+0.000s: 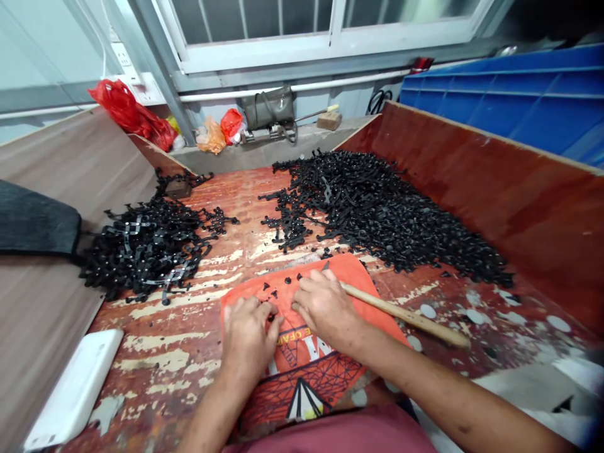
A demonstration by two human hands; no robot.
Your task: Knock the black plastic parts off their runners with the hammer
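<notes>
An orange printed cloth lies on the worn red-brown board in front of me. Over its left part is my left hand, its thumb and index finger closed around a small black part. My right hand rests on the cloth with curled fingers close together; whatever they grip is hidden. A tool with a wooden handle lies under or beside that hand, its dark pointed tip showing past the knuckles. Several small black pieces are scattered on the cloth just beyond my fingers.
A large heap of black linked parts lies at the back right, a smaller heap at the left. Wooden side boards enclose the surface. A white plastic case lies front left; a blue crate stands behind the right board.
</notes>
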